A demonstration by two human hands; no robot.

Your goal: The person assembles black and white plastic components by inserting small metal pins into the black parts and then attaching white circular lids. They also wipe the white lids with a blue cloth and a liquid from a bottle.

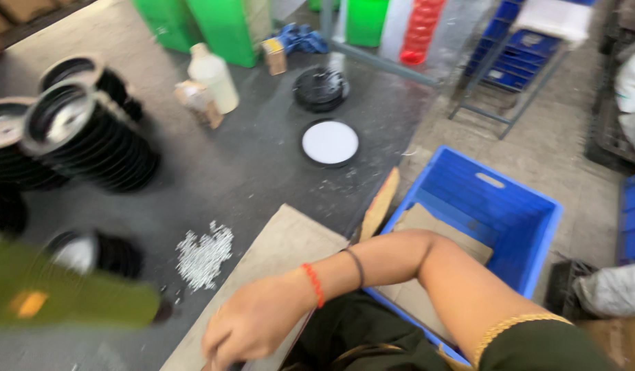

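Observation:
My right hand (252, 323) reaches in from the lower right, with a red thread and a black band at the wrist. It lies on the near right edge of a flat cardboard sheet (283, 247) with its fingers curled downward. Motion blur and the frame's bottom edge hide what the fingers hold. A small pile of tiny pale pieces (204, 254) lies on the dark floor just left of the sheet. My left hand is not visible. A blurred olive-green shape (63, 295) crosses the lower left, and I cannot tell what it is.
Stacks of black round dishes with shiny insides (84, 137) stand at left. A white disc in a black rim (330, 143), a black round part (321, 88) and a white bottle (214, 79) sit farther back. A blue crate (530, 227) holding cardboard is at my right; green bins (225, 27) stand behind.

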